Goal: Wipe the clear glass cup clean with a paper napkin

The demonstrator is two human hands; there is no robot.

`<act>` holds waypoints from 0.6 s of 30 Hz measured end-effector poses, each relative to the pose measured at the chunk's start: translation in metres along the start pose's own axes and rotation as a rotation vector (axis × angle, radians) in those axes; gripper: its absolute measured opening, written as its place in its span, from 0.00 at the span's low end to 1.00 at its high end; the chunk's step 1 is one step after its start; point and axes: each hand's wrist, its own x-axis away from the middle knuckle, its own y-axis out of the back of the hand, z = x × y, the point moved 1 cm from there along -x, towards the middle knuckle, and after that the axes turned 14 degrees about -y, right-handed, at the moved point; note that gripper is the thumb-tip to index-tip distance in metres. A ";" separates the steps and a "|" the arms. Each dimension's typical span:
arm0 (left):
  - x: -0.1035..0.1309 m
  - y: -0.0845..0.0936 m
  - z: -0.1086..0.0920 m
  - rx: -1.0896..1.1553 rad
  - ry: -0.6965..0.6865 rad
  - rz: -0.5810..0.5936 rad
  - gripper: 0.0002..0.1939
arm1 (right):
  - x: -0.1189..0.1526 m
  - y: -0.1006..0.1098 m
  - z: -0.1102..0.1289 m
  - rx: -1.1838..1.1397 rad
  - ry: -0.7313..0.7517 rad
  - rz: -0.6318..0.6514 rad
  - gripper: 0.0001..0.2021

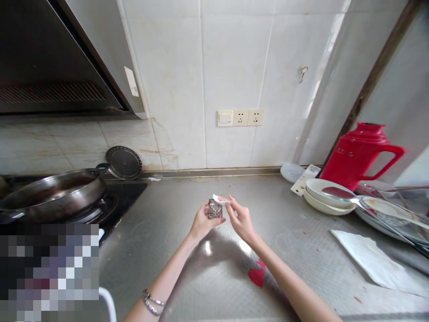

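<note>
My left hand [202, 222] is closed around a small square, greyish see-through block [215, 209] with pale lines on its face; its exact kind is unclear. Pinched in the fingers of my right hand [240, 219] is a piece of white tissue [219, 200], which lies against the top edge of the block. Both hands are above the metal countertop [174, 205], close together. Below them, beside my right forearm, rests a jagged red scrap [257, 273].
A steel pan [56, 197] sits on the stove at left, under the range hood [60, 58]. Bowls [326, 203], plates and a ladle [342, 194] crowd the right side near a red thermos [358, 154]. A folded white paper [372, 257] lies at front right.
</note>
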 end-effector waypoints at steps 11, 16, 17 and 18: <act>-0.003 -0.002 0.010 -0.009 -0.065 0.092 0.24 | 0.003 -0.005 -0.004 0.189 0.266 0.205 0.20; 0.000 -0.004 0.013 0.000 0.060 0.026 0.26 | -0.001 -0.001 -0.010 0.143 0.143 0.059 0.17; -0.001 -0.003 0.014 0.001 0.056 0.030 0.26 | 0.000 -0.001 -0.008 0.141 0.158 0.043 0.16; -0.001 -0.002 0.015 0.003 0.039 0.044 0.26 | 0.001 -0.001 -0.006 0.143 0.185 0.038 0.16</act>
